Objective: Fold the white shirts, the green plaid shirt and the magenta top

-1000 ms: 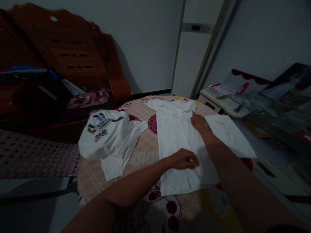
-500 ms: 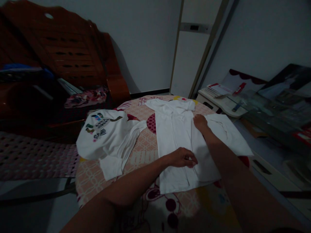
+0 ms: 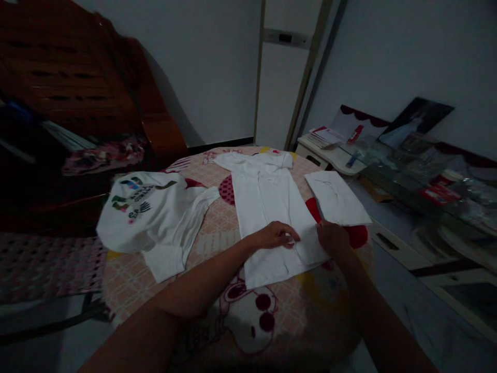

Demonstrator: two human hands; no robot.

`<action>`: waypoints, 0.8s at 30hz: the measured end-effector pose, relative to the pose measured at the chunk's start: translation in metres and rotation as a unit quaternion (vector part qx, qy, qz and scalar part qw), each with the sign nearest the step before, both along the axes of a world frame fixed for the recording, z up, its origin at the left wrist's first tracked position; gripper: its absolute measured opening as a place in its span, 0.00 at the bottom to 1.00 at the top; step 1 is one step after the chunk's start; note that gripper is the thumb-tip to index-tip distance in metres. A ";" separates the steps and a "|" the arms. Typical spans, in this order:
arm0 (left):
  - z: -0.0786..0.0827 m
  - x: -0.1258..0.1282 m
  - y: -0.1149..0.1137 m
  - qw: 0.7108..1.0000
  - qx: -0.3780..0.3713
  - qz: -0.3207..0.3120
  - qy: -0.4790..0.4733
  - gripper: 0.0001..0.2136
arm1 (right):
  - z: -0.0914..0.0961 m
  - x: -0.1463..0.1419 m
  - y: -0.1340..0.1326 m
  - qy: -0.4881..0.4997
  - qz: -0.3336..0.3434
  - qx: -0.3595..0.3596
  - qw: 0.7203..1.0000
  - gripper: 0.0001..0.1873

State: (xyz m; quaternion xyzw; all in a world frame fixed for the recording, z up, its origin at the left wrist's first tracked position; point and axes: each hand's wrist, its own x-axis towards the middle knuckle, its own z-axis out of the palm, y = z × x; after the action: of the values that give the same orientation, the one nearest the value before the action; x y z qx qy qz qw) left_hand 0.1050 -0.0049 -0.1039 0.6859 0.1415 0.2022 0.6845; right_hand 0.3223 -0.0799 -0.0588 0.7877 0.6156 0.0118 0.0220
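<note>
A white short-sleeved shirt (image 3: 261, 194) lies lengthwise on the round table, its sleeves at the far end and long folds running down its body. My left hand (image 3: 274, 235) rests over its lower middle, fingers curled and fingertips close together on the cloth at a fold. At the shirt's lower right edge, my right hand (image 3: 333, 239) is closed on the fabric; its fingertips are partly hidden. A flat folded white garment (image 3: 337, 197) lies just beyond the right hand. To the left is a loosely heaped white garment (image 3: 155, 217) with coloured prints and lettering.
A patterned cloth (image 3: 267, 321) covers the table. Behind on the left stands a wooden bench (image 3: 159, 124), with a woven seat (image 3: 50, 264) nearer. A low cabinet (image 3: 334, 155) with papers and a glass top (image 3: 404, 176) stands right. A tall white unit (image 3: 281, 88) is at the back.
My right hand has come down along the shirt's right edge toward me, from its upper part to its lower part. My left hand stays on the lower middle. The view has turned slightly right.
</note>
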 end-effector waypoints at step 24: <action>0.032 -0.013 0.012 0.967 0.244 0.025 0.067 0.08 | 0.013 -0.002 -0.037 -0.004 0.000 0.072 0.997 0.08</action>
State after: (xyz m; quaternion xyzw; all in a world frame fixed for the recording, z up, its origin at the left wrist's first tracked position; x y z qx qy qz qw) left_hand 0.0916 0.0072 -0.0717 0.8405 0.1511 0.2014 0.4797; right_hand 0.3204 -0.1173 -0.0459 0.7872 0.6130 0.0589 -0.0325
